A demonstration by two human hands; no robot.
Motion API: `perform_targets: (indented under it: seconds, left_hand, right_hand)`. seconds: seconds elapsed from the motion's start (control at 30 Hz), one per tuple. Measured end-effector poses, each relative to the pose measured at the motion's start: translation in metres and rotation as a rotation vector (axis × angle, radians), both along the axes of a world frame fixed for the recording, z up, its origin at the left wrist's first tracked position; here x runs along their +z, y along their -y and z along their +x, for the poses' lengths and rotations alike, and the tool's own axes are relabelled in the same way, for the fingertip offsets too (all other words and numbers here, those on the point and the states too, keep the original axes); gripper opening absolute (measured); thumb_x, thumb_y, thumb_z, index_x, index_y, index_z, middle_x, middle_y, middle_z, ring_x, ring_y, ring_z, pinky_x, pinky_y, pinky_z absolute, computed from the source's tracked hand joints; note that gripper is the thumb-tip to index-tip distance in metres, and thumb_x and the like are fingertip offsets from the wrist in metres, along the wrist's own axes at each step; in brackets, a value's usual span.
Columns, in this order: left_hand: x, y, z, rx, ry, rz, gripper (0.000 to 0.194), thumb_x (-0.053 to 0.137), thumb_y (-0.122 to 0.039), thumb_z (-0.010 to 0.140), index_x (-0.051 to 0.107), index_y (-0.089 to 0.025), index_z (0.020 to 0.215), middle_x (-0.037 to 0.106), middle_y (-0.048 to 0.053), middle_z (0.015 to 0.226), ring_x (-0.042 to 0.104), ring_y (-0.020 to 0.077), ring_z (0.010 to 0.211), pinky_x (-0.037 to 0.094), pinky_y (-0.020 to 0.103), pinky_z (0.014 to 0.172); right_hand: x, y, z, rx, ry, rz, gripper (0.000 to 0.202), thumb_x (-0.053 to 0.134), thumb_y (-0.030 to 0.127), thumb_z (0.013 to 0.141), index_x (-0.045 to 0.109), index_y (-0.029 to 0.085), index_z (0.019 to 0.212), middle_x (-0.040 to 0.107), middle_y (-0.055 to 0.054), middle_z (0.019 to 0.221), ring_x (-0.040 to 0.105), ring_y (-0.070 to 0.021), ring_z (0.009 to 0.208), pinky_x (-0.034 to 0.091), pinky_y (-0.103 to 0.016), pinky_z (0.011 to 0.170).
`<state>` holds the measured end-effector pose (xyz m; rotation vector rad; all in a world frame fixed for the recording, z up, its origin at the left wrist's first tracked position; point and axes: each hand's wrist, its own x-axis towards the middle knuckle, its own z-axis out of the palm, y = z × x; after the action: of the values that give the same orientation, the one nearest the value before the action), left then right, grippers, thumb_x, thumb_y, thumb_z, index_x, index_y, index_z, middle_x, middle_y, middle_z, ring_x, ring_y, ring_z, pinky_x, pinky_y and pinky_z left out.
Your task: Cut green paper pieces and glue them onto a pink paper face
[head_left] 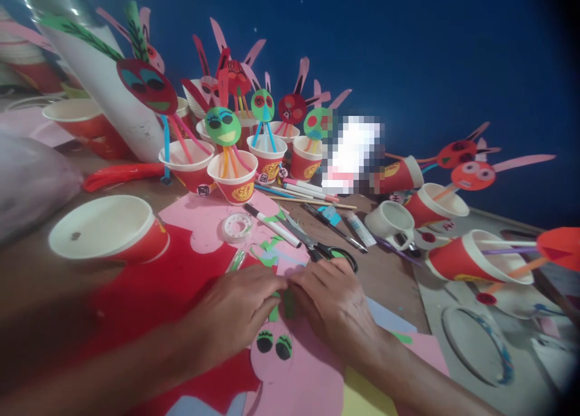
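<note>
Bringing the left hand (242, 292) and right hand (333, 295) together at the centre of the frame, fingers curled downward and fingertips close to each other. Covering the upper ends of 2 green strips (273, 310); cannot tell whether pinching them or only resting on them, with the fingertips hidden.

Find the pink paper face (272, 371) at lower centre, just below the hands: down and to the right from the left hand, down and to the left from the right hand, nearer to the left. Follow the strips' long axis up the frame, from the top of the face to the fingers.

Count 2 black eyes (264, 343) on the face, with green above. Count, just above the hands, 1 pair of scissors (316, 245), 1 roll of tape (228, 227) and, between them, 1 black-and-white marker (274, 229). Count 3 green faces (223, 135) on sticks in paper cups at upper centre; cannot number the overlapping cups there for certain. Count 1 white mug (385, 223) right of centre on the counter (389, 277), 1 ring-shaped band (505, 368) at lower right, and 1 wide cup (154, 242) at left, beside red paper (136, 295).
</note>
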<state>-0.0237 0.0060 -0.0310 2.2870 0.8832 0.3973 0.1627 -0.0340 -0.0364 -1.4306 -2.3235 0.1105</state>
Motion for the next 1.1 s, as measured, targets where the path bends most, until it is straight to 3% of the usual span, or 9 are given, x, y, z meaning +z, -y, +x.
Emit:
perform_targets:
  seconds: [0.13,0.3,0.5,0.67,0.83,1.1]
  left_hand:
    - [0.005,-0.002,0.001,-0.040,-0.063,0.139,0.023,0.038,-0.014,0.086,0.059,-0.018,0.095,0.058,0.004,0.085,0.055,0.0154,0.079,0.046,0.025,0.066]
    - [0.012,-0.003,-0.006,-0.046,0.059,0.349,0.028,0.039,-0.009,0.083,0.061,-0.017,0.098,0.061,0.007,0.091,0.056,0.0163,0.081,0.048,0.027,0.069]
    - [0.021,0.010,-0.011,-0.166,-0.051,0.372,0.022,0.046,-0.012,0.081,0.062,-0.021,0.092,0.065,0.002,0.086,0.055,0.0169,0.080,0.048,0.029,0.070]
    - [0.022,0.018,-0.012,-0.166,-0.147,0.394,0.024,0.061,-0.024,0.073,0.061,-0.021,0.096,0.067,0.002,0.100,0.055,0.0221,0.088,0.047,0.035,0.075]
    - [0.016,0.017,-0.018,-0.114,-0.082,0.557,0.031,0.060,-0.033,0.075,0.058,-0.019,0.103,0.067,0.003,0.103,0.054,0.0215,0.096,0.046,0.032,0.078]
    - [0.017,0.014,-0.013,-0.153,-0.137,0.491,0.036,0.064,-0.038,0.071,0.060,-0.020,0.102,0.066,0.003,0.107,0.054,0.0218,0.094,0.046,0.032,0.079]
  right_hand:
    - [0.007,-0.001,0.000,-0.011,-0.008,0.006,0.018,0.046,0.013,0.087,0.062,0.017,0.094,0.064,-0.003,0.072,0.056,-0.0176,0.071,0.029,-0.032,0.068]
    - [0.015,-0.001,0.003,-0.028,0.035,-0.007,0.019,0.045,0.013,0.086,0.063,0.018,0.081,0.060,-0.002,0.067,0.050,-0.0164,0.066,0.027,-0.033,0.066]
    - [0.026,0.000,0.010,0.189,0.134,-0.022,0.019,0.044,0.021,0.087,0.062,0.021,0.080,0.057,-0.003,0.073,0.045,-0.0171,0.067,0.026,-0.035,0.063]
    - [0.020,0.001,0.012,0.245,0.215,-0.032,0.018,0.042,0.023,0.089,0.058,0.021,0.081,0.055,-0.001,0.074,0.045,-0.0185,0.070,0.025,-0.037,0.061]
    - [0.012,0.002,0.010,0.244,0.190,-0.064,0.016,0.042,0.022,0.090,0.057,0.020,0.084,0.056,-0.001,0.076,0.046,-0.0189,0.071,0.028,-0.038,0.065]
    - [0.005,0.008,0.004,0.184,0.116,-0.046,0.011,0.049,0.019,0.085,0.059,0.020,0.080,0.058,-0.002,0.073,0.048,-0.0189,0.070,0.029,-0.037,0.065]
